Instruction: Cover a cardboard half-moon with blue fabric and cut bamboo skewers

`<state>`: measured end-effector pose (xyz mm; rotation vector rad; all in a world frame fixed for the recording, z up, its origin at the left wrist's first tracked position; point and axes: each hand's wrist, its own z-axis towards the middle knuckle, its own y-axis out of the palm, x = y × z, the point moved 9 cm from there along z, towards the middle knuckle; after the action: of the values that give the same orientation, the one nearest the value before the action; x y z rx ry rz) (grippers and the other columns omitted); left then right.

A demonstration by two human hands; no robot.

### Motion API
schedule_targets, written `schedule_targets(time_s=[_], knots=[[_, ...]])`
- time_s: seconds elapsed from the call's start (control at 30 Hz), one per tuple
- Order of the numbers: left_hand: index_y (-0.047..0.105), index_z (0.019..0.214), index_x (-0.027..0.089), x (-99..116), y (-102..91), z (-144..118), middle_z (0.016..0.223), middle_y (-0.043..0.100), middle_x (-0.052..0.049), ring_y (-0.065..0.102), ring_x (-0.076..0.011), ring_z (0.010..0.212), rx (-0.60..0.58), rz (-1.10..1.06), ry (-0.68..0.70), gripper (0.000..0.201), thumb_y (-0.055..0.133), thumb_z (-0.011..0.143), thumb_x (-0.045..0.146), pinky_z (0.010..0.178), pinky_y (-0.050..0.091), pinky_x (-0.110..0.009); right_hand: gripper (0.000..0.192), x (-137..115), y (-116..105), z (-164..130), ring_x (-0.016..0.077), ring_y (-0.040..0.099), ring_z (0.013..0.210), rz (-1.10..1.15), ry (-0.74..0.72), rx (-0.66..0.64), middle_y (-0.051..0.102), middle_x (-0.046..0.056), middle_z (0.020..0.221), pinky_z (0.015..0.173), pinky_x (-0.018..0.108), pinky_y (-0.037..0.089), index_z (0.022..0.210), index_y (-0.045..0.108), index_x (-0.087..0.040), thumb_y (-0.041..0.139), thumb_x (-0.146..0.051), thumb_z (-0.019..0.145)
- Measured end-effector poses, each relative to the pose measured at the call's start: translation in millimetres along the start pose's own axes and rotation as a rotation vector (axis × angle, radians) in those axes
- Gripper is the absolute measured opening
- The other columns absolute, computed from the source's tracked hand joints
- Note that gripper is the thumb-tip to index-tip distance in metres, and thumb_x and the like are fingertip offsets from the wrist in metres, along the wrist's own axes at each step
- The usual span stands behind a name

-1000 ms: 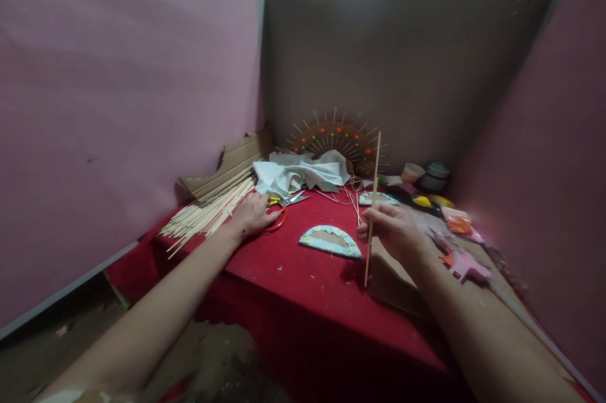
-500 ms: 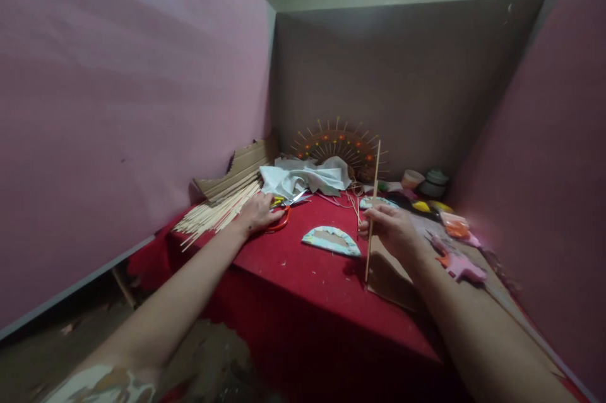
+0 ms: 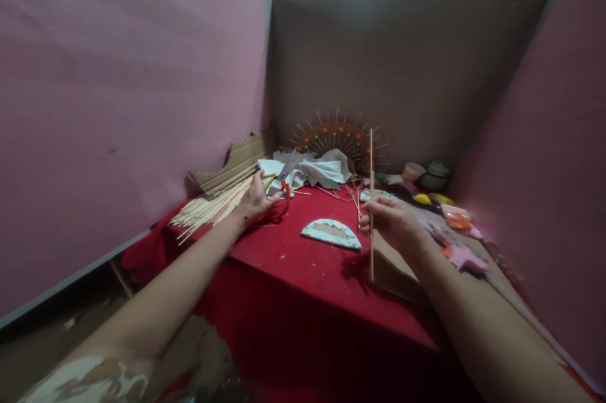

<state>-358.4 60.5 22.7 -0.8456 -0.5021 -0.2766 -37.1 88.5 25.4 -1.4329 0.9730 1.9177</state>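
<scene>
My left hand [image 3: 255, 199] grips the red-handled scissors [image 3: 280, 191] and holds them just above the red table [image 3: 293, 258], blades pointing toward the white cloth [image 3: 317, 169]. My right hand [image 3: 391, 221] pinches a long thin bamboo stick [image 3: 371, 201] and keeps it upright, its lower end near a brown cardboard piece [image 3: 392, 267]. A half-round piece with a light blue rim [image 3: 330, 234] lies flat between my hands.
A pile of bamboo sticks [image 3: 208, 208] and corrugated cardboard [image 3: 231, 166] lie at the left. A fan-shaped stick ornament [image 3: 338, 138] leans on the back wall. Small pots [image 3: 426, 174], coloured bits and a pink glue gun [image 3: 461, 256] sit at the right. Pink walls close both sides.
My left hand has lifted the scissors off the table and tilted them up. The stick in my right hand now stands more upright.
</scene>
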Motion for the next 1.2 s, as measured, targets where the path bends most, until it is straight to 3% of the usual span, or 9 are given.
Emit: schedule_targets(time_s=[0.2, 0.3, 0.37, 0.43, 0.57, 0.73, 0.9, 1.07, 1.2], knots=[[0.028, 0.136, 0.015, 10, 2.0, 2, 0.102, 0.062, -0.009, 0.063, -0.0197, 0.084, -0.053, -0.126, 0.073, 0.074, 0.062, 0.076, 0.042, 0.077, 0.052, -0.033, 0.018, 0, 9, -2, 0.0172, 0.066, 0.046, 0.023, 0.018, -0.092, 0.071, 0.005, 0.057, 0.046, 0.026, 0.055, 0.072, 0.062, -0.016, 0.074, -0.029, 0.073], [0.039, 0.132, 0.015, 30, -1.3, -6, 0.102, 0.063, -0.008, 0.062, -0.0214, 0.086, -0.119, -0.159, 0.165, 0.069, 0.064, 0.074, 0.044, 0.080, 0.051, -0.035, 0.018, 1, 15, -4, 0.0174, 0.067, 0.048, 0.028, 0.041, -0.139, 0.070, 0.004, 0.057, 0.047, 0.027, 0.056, 0.071, 0.061, -0.016, 0.073, -0.029, 0.075], [0.048, 0.127, 0.014, 50, -3.6, -15, 0.111, 0.062, -0.011, 0.060, -0.0247, 0.098, -0.168, -0.174, 0.248, 0.058, 0.059, 0.078, 0.043, 0.090, 0.048, -0.037, 0.020, 2, 17, -4, 0.0170, 0.067, 0.047, 0.036, 0.063, -0.149, 0.070, 0.004, 0.056, 0.046, 0.026, 0.056, 0.070, 0.060, -0.015, 0.073, -0.030, 0.075], [0.050, 0.129, 0.015, 72, -1.0, -25, 0.120, 0.060, -0.011, 0.058, -0.0259, 0.107, -0.264, -0.181, 0.334, 0.051, 0.053, 0.084, 0.040, 0.096, 0.045, -0.036, 0.021, 3, 18, -5, 0.0168, 0.066, 0.046, 0.039, 0.085, -0.149, 0.070, 0.004, 0.055, 0.045, 0.026, 0.056, 0.070, 0.060, -0.015, 0.074, -0.030, 0.074], [0.039, 0.141, 0.020, 112, 14.9, -41, 0.127, 0.059, -0.011, 0.059, -0.0264, 0.108, -0.552, -0.182, 0.493, 0.052, 0.043, 0.091, 0.035, 0.097, 0.047, -0.038, 0.021, 5, 24, -7, 0.0176, 0.067, 0.047, 0.060, 0.119, -0.189, 0.071, 0.005, 0.057, 0.046, 0.027, 0.057, 0.071, 0.060, -0.015, 0.073, -0.031, 0.074], [0.030, 0.146, 0.029, 140, 24.4, -35, 0.147, 0.042, -0.009, 0.043, -0.0272, 0.131, -0.717, -0.179, 0.595, 0.054, 0.040, 0.094, 0.033, 0.108, 0.038, -0.042, 0.023, 11, 25, -9, 0.0163, 0.067, 0.046, 0.082, 0.176, -0.192, 0.071, 0.005, 0.055, 0.044, 0.024, 0.056, 0.069, 0.059, -0.014, 0.074, -0.031, 0.072], [0.022, 0.149, 0.029, 141, 31.4, -19, 0.149, 0.038, -0.009, 0.039, -0.0251, 0.134, -0.734, -0.147, 0.660, 0.054, 0.035, 0.096, 0.030, 0.111, 0.034, -0.043, 0.023, 12, 23, -8, 0.0167, 0.068, 0.047, 0.080, 0.172, -0.173, 0.071, 0.005, 0.056, 0.042, 0.022, 0.054, 0.071, 0.060, -0.014, 0.074, -0.032, 0.073], [0.029, 0.147, 0.027, 120, 34.8, -10, 0.147, 0.041, -0.011, 0.041, -0.0285, 0.133, -0.705, -0.148, 0.623, 0.054, 0.040, 0.095, 0.032, 0.109, 0.036, -0.044, 0.020, 12, 21, -8, 0.0164, 0.068, 0.047, 0.089, 0.167, -0.150, 0.072, 0.005, 0.058, 0.043, 0.022, 0.054, 0.071, 0.059, -0.014, 0.070, -0.029, 0.077], [0.032, 0.146, 0.029, 126, 35.9, -15, 0.147, 0.043, -0.009, 0.045, -0.0284, 0.130, -0.756, -0.168, 0.633, 0.054, 0.043, 0.094, 0.030, 0.107, 0.039, -0.042, 0.020, 21, 26, -10, 0.0167, 0.068, 0.048, 0.091, 0.223, -0.185, 0.072, 0.005, 0.058, 0.043, 0.022, 0.053, 0.070, 0.058, -0.015, 0.071, -0.029, 0.076]])
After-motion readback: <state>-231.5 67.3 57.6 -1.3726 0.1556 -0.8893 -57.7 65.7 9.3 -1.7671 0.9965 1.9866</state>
